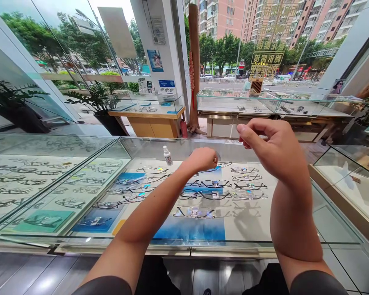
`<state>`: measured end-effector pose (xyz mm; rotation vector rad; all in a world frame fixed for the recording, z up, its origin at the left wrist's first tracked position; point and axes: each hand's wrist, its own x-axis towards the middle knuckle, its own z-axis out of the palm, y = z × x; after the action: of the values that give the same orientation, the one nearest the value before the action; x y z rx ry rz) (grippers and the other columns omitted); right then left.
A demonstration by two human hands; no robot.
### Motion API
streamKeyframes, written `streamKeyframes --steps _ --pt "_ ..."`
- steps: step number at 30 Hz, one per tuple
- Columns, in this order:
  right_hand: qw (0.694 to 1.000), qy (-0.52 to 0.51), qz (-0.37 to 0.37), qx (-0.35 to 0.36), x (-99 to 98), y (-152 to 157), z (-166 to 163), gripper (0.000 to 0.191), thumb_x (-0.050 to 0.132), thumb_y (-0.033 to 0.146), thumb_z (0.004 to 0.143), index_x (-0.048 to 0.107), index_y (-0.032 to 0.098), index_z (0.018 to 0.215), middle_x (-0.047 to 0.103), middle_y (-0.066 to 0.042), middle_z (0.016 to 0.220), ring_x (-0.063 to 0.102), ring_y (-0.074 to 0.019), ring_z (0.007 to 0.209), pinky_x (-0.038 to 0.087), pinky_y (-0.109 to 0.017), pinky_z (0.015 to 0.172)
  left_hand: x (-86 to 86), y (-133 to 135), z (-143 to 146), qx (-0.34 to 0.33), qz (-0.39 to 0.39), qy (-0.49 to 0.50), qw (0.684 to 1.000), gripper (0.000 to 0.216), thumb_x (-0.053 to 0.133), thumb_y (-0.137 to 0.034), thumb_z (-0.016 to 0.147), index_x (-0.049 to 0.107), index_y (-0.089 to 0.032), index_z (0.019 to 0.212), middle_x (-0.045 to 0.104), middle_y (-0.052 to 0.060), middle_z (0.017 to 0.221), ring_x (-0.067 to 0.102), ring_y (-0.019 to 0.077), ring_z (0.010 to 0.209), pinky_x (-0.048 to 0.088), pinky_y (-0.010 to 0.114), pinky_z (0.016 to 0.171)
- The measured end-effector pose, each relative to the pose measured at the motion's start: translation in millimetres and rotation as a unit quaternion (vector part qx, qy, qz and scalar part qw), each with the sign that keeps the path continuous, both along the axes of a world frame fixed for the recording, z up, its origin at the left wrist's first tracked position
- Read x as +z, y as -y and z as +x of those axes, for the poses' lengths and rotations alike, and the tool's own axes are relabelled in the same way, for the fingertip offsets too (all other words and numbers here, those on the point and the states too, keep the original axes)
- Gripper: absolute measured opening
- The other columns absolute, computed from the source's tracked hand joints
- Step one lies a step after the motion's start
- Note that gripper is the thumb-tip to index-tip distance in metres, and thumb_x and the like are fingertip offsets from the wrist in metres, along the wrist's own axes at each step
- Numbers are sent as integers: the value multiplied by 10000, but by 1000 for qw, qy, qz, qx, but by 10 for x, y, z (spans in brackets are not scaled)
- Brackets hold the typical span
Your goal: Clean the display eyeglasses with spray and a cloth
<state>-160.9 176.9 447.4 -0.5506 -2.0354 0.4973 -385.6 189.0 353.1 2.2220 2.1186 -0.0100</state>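
My left hand [203,159] is closed, its fingers curled down over the middle of the glass display case [123,241]. A faint rounded edge shows beside its fingers, too small to name. Higher and to the right, my right hand [272,143] is raised with thumb and fingers pressed together; what they hold, if anything, is hidden. A small white bottle [167,156] stands upright on the case, left of my left hand. Several pairs of eyeglasses [194,212] lie in rows under the glass, below both hands.
Another glass case of eyeglasses [24,176] adjoins on the left, and a further case [350,180] stands at right. Beyond are a wooden cabinet [153,125], a tree-trunk post [193,73], a red fire extinguisher [183,128] and potted plants [106,121] by the windows.
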Motion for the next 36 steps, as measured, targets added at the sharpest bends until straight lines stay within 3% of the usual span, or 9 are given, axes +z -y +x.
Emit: streamKeyframes --steps 4,8,12,14,19,26,30,36 --pt "1000 9 -7 9 -18 -35 -23 420 616 435 1043 634 203 693 611 -1 656 542 -163 651 351 -333 623 357 236 -113 -11 137 153 979 177 666 -320 913 810 -225 876 797 50 895 670 197 767 421 312 656" --pt "999 24 -20 20 -59 -91 -78 433 594 451 1051 649 199 703 641 -8 671 576 -168 666 381 -335 648 631 506 -168 -22 245 315 916 215 683 -396 942 767 -204 895 788 44 946 641 147 720 460 285 652" --pt "998 33 -37 27 -115 -143 -154 440 587 485 1050 680 197 730 664 -16 681 597 -170 656 414 -329 641 773 710 -114 -68 312 429 845 259 724 -452 950 737 -195 920 804 71 1014 720 169 870 557 277 734" --pt "998 29 -47 35 -145 -172 -193 443 594 505 1046 698 195 746 679 -22 697 608 -168 649 436 -324 633 798 765 -60 -80 341 459 817 268 745 -463 948 731 -197 917 813 77 1022 740 178 927 579 270 751" --pt "989 -41 -91 105 -205 -220 -296 413 665 512 1005 706 203 736 674 -18 698 626 -170 656 492 -313 613 785 800 60 -76 412 486 767 244 767 -458 943 757 -215 936 813 63 997 717 159 837 527 247 600" --pt "984 -95 -90 125 -229 -186 -374 288 754 453 947 724 202 808 697 -15 755 634 -162 704 510 -293 635 736 763 133 -84 459 472 748 166 751 -380 965 766 -220 927 801 38 969 710 159 883 580 302 797" --pt "977 -111 -111 145 -255 -205 -389 223 805 423 912 762 209 954 729 -21 861 686 -172 783 565 -310 712 710 721 129 -94 445 511 730 177 763 -390 961 759 -218 917 799 42 1001 721 161 917 584 292 789" --pt "975 -110 -117 151 -265 -209 -400 214 811 407 904 763 201 936 732 -24 858 682 -170 784 578 -314 718 697 698 125 -89 430 524 729 193 766 -408 954 763 -215 941 805 55 1042 731 174 957 579 270 727"
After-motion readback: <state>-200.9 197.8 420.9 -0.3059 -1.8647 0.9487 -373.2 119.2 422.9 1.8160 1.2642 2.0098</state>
